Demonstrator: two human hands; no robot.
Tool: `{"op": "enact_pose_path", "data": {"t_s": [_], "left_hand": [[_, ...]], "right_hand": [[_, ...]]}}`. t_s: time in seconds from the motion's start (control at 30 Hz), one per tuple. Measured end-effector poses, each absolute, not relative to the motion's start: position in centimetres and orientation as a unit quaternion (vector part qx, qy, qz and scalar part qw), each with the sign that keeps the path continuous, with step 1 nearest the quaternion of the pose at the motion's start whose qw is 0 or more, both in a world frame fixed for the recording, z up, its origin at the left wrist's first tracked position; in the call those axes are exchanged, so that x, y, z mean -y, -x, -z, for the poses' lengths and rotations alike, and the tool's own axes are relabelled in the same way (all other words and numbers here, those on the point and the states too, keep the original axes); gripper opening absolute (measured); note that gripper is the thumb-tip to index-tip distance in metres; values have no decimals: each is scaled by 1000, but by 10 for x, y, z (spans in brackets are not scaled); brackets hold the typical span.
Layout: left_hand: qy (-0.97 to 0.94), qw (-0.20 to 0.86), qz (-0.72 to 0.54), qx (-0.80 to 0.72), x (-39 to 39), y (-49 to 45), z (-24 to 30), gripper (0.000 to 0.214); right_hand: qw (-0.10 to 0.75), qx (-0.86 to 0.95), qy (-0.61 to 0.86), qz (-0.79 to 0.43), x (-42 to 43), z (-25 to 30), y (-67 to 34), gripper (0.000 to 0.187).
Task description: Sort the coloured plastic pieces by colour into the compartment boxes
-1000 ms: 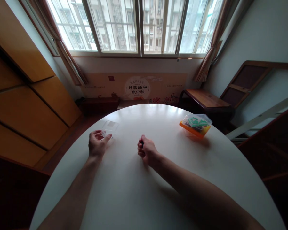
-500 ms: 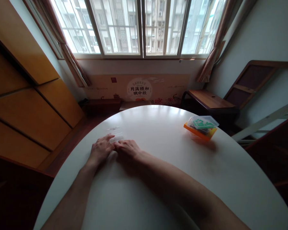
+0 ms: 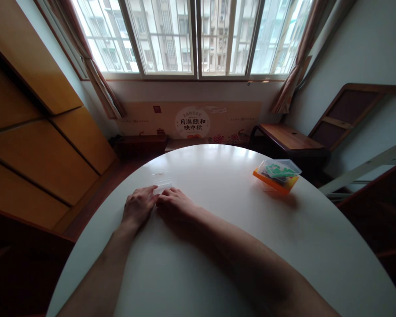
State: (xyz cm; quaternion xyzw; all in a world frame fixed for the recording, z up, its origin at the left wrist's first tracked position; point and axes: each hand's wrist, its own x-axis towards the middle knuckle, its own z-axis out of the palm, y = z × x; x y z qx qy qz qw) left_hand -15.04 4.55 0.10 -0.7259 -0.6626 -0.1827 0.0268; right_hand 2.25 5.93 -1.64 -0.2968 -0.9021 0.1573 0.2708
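Note:
A clear, creased plastic bag lies at the left of the white round table; it might be a plain sheet, as its near end is covered by my fingers. My left hand rests at the near left of it, its fingers bent inward and closed on the edge. Just to the right, almost touching it, my right hand has curled fingers pressed on the same near edge. The fingertips of both hands are partly hidden.
At the table's right stands an orange tray with dark contents and, tilted on top, a clear plastic box holding green pieces. Beyond the table are a wooden chair, a printed cardboard panel and wooden cabinets.
Both hands have stayed close together at the plastic's near edge, with small finger shifts. The whitish raised fold between them now looks flatter, and the plastic sits slightly farther right.

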Motion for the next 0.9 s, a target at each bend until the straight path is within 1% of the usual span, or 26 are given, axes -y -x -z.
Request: {"op": "enact_pose_path", "data": {"t_s": [0.07, 0.13, 0.2, 0.27, 0.37, 0.43, 0.53, 0.63, 0.67, 0.77, 0.83, 0.9], "left_hand": [[725, 38, 180, 663, -43, 150, -1, 43], [727, 52, 181, 660, -41, 149, -1, 41], [730, 66, 185, 655, -39, 148, -1, 39], [732, 76, 189, 650, -38, 147, -1, 37], [734, 84, 191, 646, -38, 145, -1, 35], [733, 92, 192, 646, -37, 144, -1, 34], [733, 106, 191, 644, -36, 143, 1, 33], [733, 122, 194, 641, -35, 141, 2, 33], [731, 130, 198, 640, -34, 140, 1, 34], [721, 157, 220, 638, -31, 133, -3, 38], [713, 174, 252, 631, -28, 128, -7, 38], [707, 184, 291, 618, -25, 123, -9, 36]], "right_hand": [[337, 857, 314, -231, -59, 17, -25, 15], [421, 780, 355, -297, -58, 18, -29, 18], [486, 706, 387, -340, -56, 18, -38, 20], [519, 666, 399, -358, -50, 17, -51, 21], [529, 671, 396, -337, -34, 12, -81, 21], [513, 710, 387, -286, -20, 4, -108, 22], [488, 762, 395, -159, -3, -14, -158, 22], [449, 752, 483, 9, 1, -36, -223, 28], [424, 742, 517, 57, -1, -43, -246, 34], [330, 721, 593, 138, -9, -59, -312, 69], [254, 722, 631, 128, -16, -62, -347, 87], [188, 731, 650, 91, -24, -60, -371, 96]]}}
